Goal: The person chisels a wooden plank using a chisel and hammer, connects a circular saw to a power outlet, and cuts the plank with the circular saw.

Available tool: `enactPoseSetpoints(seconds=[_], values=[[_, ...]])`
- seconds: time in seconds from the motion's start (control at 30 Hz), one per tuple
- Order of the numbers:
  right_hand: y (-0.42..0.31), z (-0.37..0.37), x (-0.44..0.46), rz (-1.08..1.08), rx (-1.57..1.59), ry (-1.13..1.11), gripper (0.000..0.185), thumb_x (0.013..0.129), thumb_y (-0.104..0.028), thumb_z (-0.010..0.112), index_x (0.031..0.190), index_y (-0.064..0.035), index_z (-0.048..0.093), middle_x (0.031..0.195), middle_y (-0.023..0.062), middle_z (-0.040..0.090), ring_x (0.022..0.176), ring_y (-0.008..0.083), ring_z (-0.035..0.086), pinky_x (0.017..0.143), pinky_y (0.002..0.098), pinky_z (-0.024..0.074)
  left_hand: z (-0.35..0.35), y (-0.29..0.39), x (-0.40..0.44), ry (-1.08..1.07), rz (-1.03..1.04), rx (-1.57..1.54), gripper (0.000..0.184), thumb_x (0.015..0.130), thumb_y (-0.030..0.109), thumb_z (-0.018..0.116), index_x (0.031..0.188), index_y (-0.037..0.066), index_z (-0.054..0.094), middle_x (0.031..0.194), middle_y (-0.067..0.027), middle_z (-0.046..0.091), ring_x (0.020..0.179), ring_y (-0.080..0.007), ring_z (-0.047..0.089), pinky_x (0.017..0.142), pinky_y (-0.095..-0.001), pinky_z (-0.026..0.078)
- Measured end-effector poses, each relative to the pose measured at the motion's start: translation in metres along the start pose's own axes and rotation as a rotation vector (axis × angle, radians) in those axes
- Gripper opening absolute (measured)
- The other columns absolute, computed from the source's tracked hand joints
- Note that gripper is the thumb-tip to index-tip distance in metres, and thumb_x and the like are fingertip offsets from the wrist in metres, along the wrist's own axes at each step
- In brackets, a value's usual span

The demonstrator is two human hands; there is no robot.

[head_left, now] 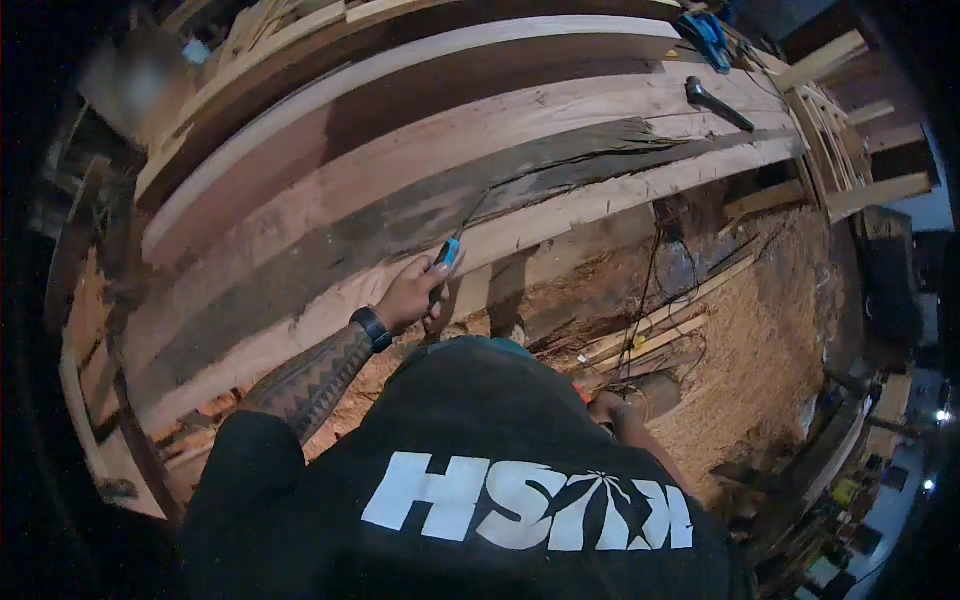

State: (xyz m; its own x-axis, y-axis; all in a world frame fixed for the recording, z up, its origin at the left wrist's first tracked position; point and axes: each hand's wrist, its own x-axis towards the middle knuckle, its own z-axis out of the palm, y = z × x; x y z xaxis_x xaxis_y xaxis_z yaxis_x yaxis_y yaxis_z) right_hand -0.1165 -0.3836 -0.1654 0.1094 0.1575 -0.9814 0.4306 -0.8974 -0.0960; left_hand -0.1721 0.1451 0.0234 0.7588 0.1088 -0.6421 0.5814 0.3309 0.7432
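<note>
My left hand, below a dark wrist watch, is wrapped round a screwdriver with a black and blue handle. Its thin shank points up and away, towards a dark, split strip along a long wooden plank. Whether the tip touches the wood I cannot tell. Low at my right side, my right hand has its fingers curled close to my waist. A small orange thing shows beside it; my shirt and the fingers hide most of what is there.
A black hammer-like tool lies on the plank's far right. Behind it is a blue tool. A raised board runs along the back. Sawdust, thin wood strips and dark cords lie on the ground at right.
</note>
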Motion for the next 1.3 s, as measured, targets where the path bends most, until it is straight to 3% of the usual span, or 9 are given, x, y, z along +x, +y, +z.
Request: enactPoseSetpoints(seconds=[0.3, 0.5, 0.7, 0.77, 0.87, 0.93, 1.1, 1.23, 1.3], values=[[0.021, -0.084, 0.003, 0.015, -0.122, 0.342, 0.035, 0.092, -0.03, 0.067, 0.105, 0.0016, 0.073, 0.101, 0.0222, 0.075, 0.088, 0.0345, 0.073, 0.078, 0.0458, 0.0565, 0.026, -0.095, 0.02, 0.023, -0.165, -0.528, 0.037, 0.105, 0.042, 0.053, 0.108, 0.005, 0.06, 0.078, -0.0066, 0.062, 0.058, -0.0174, 0.057, 0.051, -0.0341, 0.049], [-0.012, -0.134, -0.052, -0.349, 0.746, 0.337, 0.022, 0.09, -0.02, 0.071, 0.101, -0.0027, 0.064, 0.07, 0.001, 0.057, 0.057, 0.0152, 0.058, 0.054, 0.0309, 0.0472, 0.019, -0.118, 0.033, -0.023, -0.225, -0.724, 0.034, 0.101, 0.038, 0.059, 0.101, 0.005, 0.058, 0.079, -0.006, 0.059, 0.063, -0.0181, 0.058, 0.056, -0.0361, 0.05], [-0.092, -0.194, -0.157, -0.863, 1.072, 0.066, 0.019, 0.098, -0.016, 0.067, 0.111, -0.0027, 0.063, 0.082, -0.0009, 0.059, 0.07, 0.0115, 0.059, 0.062, 0.0312, 0.0489, 0.01, -0.157, 0.058, 0.29, 0.171, 0.202, 0.043, 0.097, 0.034, 0.07, 0.115, 0.003, 0.047, 0.094, -0.0167, 0.063, 0.073, -0.0263, 0.07, 0.065, -0.0426, 0.055], [-0.114, -0.209, -0.164, -0.815, 0.978, 0.203, 0.021, 0.1, -0.02, 0.065, 0.109, -0.0017, 0.061, 0.08, 0.002, 0.06, 0.069, 0.0131, 0.059, 0.062, 0.0329, 0.0484, 0.001, -0.182, 0.073, 0.386, 0.33, 0.541, 0.048, 0.099, 0.042, 0.067, 0.117, 0.002, 0.047, 0.095, -0.0236, 0.064, 0.09, -0.0361, 0.069, 0.079, -0.0487, 0.052], [-0.152, -0.229, -0.19, -0.75, 0.64, 0.524, 0.026, 0.103, -0.025, 0.062, 0.107, 0.0, 0.058, 0.078, 0.0095, 0.06, 0.068, 0.022, 0.06, 0.064, 0.0382, 0.0483, 0.026, -0.134, 0.047, 0.402, 0.112, 0.65, 0.048, 0.102, 0.047, 0.06, 0.119, 0.003, 0.05, 0.098, -0.0265, 0.064, 0.099, -0.042, 0.065, 0.087, -0.0519, 0.049], [-0.171, -0.232, -0.191, -0.756, 0.467, 0.681, 0.027, 0.104, -0.026, 0.06, 0.107, 0.0009, 0.056, 0.079, 0.016, 0.06, 0.069, 0.0314, 0.06, 0.065, 0.0434, 0.0481, 0.014, -0.178, 0.072, 0.369, 0.362, 0.493, 0.053, 0.104, 0.055, 0.048, 0.116, 0.004, 0.055, 0.103, -0.0304, 0.065, 0.102, -0.046, 0.065, 0.087, -0.052, 0.049], [-0.191, -0.227, -0.159, -0.834, 0.232, 0.88, 0.025, 0.103, -0.022, 0.056, 0.112, 0.0012, 0.054, 0.087, 0.0277, 0.063, 0.082, 0.0513, 0.06, 0.07, 0.0553, 0.0468, 0.017, -0.155, 0.061, 0.349, 0.206, 0.624, 0.052, 0.107, 0.05, 0.042, 0.116, 0.001, 0.059, 0.11, -0.0309, 0.065, 0.106, -0.0477, 0.063, 0.088, -0.0522, 0.049], [-0.166, -0.22, -0.086, -0.748, 0.012, 0.86, 0.025, 0.103, -0.023, 0.057, 0.108, 0.0009, 0.053, 0.09, 0.0307, 0.063, 0.08, 0.0523, 0.062, 0.065, 0.0569, 0.0471, 0.045, -0.124, 0.038, 0.478, 0.289, 0.674, 0.047, 0.107, 0.041, 0.045, 0.115, -0.004, 0.059, 0.103, -0.03, 0.067, 0.097, -0.0494, 0.064, 0.085, -0.056, 0.049], [-0.172, -0.225, -0.104, -0.735, 0.125, 0.829, 0.025, 0.105, -0.025, 0.055, 0.106, 0.0, 0.056, 0.079, 0.0202, 0.062, 0.069, 0.0354, 0.061, 0.062, 0.0471, 0.0469, 0.041, -0.13, 0.045, 0.483, 0.23, 0.701, 0.046, 0.107, 0.04, 0.046, 0.115, -0.003, 0.059, 0.101, -0.0295, 0.067, 0.093, -0.0487, 0.065, 0.082, -0.0567, 0.05]])
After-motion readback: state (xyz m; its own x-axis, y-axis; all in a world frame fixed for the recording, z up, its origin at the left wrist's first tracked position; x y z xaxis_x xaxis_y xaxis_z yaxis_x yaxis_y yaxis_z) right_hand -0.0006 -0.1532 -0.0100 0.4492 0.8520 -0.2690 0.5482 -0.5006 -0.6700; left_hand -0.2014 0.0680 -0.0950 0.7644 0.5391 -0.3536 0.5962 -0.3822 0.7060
